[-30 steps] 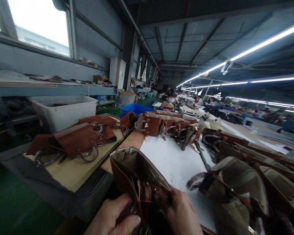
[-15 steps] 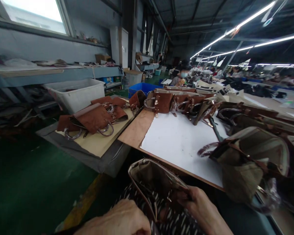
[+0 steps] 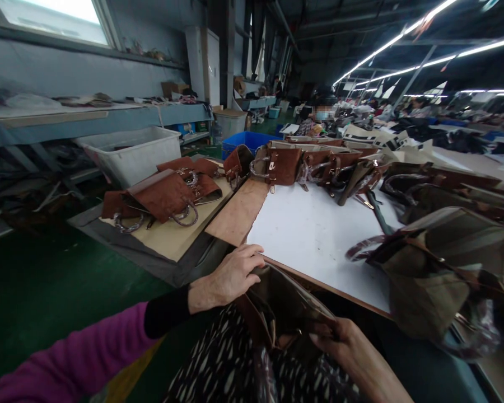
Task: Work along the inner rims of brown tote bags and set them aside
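Observation:
An open brown handbag [image 3: 292, 302] with a light olive lining rests on my lap, over a black-and-white patterned garment [image 3: 210, 358]. My left hand [image 3: 231, 274] has its fingers bent over the bag's far left corner, gripping the rim. On the right side of the opening, my right hand [image 3: 346, 341] pinches the other end of the rim, thumb towards the inside. A plastic-wrapped handle [image 3: 264, 372] hangs down the near side of the bag. Part of the bag's body is hidden behind my hands.
Ahead lies a work table with white paper [image 3: 294, 224], ringed by brown handbags [image 3: 285, 165]. A larger olive bag [image 3: 428, 274] stands close on the right. More brown bags [image 3: 163, 193] lie on a low stack at left, near a white bin [image 3: 134, 151] and a blue bin [image 3: 247, 143].
My left hand has moved forward from the near side of the bag to its far left corner. The right hand keeps its hold on the rim.

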A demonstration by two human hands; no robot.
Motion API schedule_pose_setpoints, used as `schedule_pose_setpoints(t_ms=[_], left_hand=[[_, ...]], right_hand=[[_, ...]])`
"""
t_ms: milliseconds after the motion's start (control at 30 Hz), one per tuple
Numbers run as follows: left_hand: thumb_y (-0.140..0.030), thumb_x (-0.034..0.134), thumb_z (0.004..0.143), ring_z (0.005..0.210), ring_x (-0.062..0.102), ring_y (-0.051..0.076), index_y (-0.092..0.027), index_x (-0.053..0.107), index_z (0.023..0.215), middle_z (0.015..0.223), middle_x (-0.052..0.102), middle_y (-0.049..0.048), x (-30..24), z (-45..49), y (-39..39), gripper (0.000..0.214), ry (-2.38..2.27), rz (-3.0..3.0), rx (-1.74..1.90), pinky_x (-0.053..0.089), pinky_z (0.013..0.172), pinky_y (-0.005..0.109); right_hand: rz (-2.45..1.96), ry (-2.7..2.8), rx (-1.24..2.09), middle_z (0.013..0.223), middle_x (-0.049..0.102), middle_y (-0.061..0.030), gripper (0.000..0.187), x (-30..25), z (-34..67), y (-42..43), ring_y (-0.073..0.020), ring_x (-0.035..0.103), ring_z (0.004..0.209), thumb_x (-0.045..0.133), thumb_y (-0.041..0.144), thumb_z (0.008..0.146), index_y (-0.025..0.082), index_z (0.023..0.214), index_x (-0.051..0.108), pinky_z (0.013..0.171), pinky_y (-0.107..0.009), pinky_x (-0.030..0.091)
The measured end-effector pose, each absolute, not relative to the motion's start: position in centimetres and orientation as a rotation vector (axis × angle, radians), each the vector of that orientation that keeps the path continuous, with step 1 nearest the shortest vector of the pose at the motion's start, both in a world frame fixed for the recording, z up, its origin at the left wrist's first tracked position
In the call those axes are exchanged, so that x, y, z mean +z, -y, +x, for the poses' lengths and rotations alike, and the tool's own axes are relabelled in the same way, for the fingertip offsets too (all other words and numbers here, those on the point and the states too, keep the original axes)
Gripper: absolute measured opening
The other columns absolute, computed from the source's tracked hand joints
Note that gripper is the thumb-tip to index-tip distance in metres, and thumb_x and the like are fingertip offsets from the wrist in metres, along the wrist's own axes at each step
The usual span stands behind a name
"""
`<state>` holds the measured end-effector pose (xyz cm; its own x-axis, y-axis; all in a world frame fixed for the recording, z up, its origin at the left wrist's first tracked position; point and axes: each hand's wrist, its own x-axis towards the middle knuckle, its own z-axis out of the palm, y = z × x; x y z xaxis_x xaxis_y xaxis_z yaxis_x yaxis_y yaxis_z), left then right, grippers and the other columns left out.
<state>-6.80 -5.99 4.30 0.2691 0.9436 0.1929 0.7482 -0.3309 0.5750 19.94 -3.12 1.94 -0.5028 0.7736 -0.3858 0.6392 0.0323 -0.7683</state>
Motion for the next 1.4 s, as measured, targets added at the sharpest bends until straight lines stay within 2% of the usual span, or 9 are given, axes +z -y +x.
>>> schedule_pose_setpoints(t_ms=[167, 267, 500, 600, 800, 933, 1100, 1233, 1400], left_hand=[[-0.016, 0.053, 0.079, 0.088, 0.052, 0.016, -0.016, 0.055, 0.082, 0.098, 0.054, 0.0035, 3.6, -6.6, 4.7, 0.004, -1.551, 2.208, 0.577, 0.039, 0.079, 0.025], [-0.022, 0.056, 0.078, 0.081, 0.053, 0.017, -0.015, 0.057, 0.072, 0.091, 0.056, 0.0030, 3.6, -6.4, 4.2, 0.009, -1.557, 2.196, 0.475, 0.038, 0.073, 0.025], [-0.015, 0.051, 0.076, 0.093, 0.053, 0.018, -0.014, 0.060, 0.064, 0.111, 0.055, 0.0044, 4.4, -6.7, 5.4, 0.016, -1.381, 2.046, 0.547, 0.037, 0.082, 0.025], [-0.014, 0.049, 0.073, 0.087, 0.053, 0.016, -0.014, 0.060, 0.064, 0.106, 0.057, 0.0037, 3.8, -6.8, 5.9, 0.015, -1.394, 1.972, 0.483, 0.038, 0.078, 0.024], [-0.013, 0.047, 0.070, 0.085, 0.053, 0.015, -0.013, 0.050, 0.056, 0.108, 0.058, 0.0026, 2.7, -6.7, 5.5, 0.015, -1.284, 1.931, 0.462, 0.037, 0.074, 0.022], [-0.013, 0.047, 0.070, 0.080, 0.053, 0.014, -0.014, 0.043, 0.053, 0.093, 0.061, 0.0020, 2.5, -6.9, 5.3, 0.018, -1.221, 1.890, 0.453, 0.035, 0.072, 0.022], [-0.016, 0.048, 0.071, 0.081, 0.053, 0.014, -0.014, 0.040, 0.052, 0.094, 0.061, 0.0024, 2.2, -6.9, 5.8, 0.021, -1.289, 1.822, 0.476, 0.036, 0.073, 0.023], [-0.014, 0.047, 0.070, 0.084, 0.053, 0.014, -0.015, 0.040, 0.052, 0.098, 0.062, 0.0027, 2.5, -6.7, 6.2, 0.020, -1.299, 1.838, 0.498, 0.037, 0.076, 0.022], [-0.015, 0.049, 0.071, 0.087, 0.053, 0.015, -0.015, 0.039, 0.053, 0.100, 0.062, 0.0029, 2.4, -7.1, 6.2, 0.020, -1.284, 1.815, 0.518, 0.037, 0.080, 0.023]], right_hand=[[-1.439, 2.115, 1.596, 0.060, 0.058, 0.0015, 0.021, 1.9, 19.6, 2.8, -0.0144, 0.048, 0.060, 0.056, 0.033, 0.066, 0.015, 0.066, 0.067, 0.057, -0.022, 0.037], [-1.369, 2.137, 1.704, 0.058, 0.050, 0.0024, 0.021, 2.1, 19.5, 2.4, -0.0116, 0.040, 0.057, 0.054, 0.033, 0.068, 0.014, 0.065, 0.063, 0.055, -0.022, 0.032], [-1.196, 1.997, 1.962, 0.057, 0.028, 0.0058, 0.026, 1.1, 20.3, 1.0, -0.0083, 0.021, 0.055, 0.057, 0.036, 0.065, 0.018, 0.055, 0.041, 0.051, -0.022, 0.022], [-1.199, 1.971, 2.008, 0.057, 0.031, 0.0059, 0.021, -0.6, 20.4, 1.0, -0.0084, 0.025, 0.056, 0.059, 0.034, 0.061, 0.017, 0.059, 0.047, 0.054, -0.022, 0.026], [-1.237, 1.995, 2.001, 0.058, 0.045, 0.0048, 0.015, -2.2, 20.8, 2.0, -0.0103, 0.039, 0.058, 0.058, 0.029, 0.065, 0.014, 0.064, 0.058, 0.060, -0.022, 0.034], [-1.275, 2.003, 1.803, 0.079, 0.059, 0.0002, 0.031, -1.1, 21.3, 2.7, -0.0171, 0.052, 0.076, 0.065, 0.031, 0.063, 0.016, 0.089, 0.062, 0.070, -0.026, 0.041], [-1.278, 1.999, 1.490, 0.103, 0.058, -0.0048, 0.037, 0.0, 21.3, 3.2, -0.0199, 0.053, 0.096, 0.057, 0.035, 0.075, 0.018, 0.108, 0.055, 0.083, -0.029, 0.041], [-1.270, 1.991, 1.311, 0.105, 0.058, -0.0058, 0.027, -0.8, 20.3, 3.3, -0.0197, 0.053, 0.099, 0.058, 0.031, 0.076, 0.018, 0.100, 0.061, 0.088, -0.029, 0.039], [-1.184, 1.932, 1.319, 0.091, 0.060, -0.0044, 0.016, -2.3, 19.4, 3.2, -0.0184, 0.056, 0.087, 0.057, 0.030, 0.078, 0.018, 0.083, 0.066, 0.078, -0.029, 0.042]])
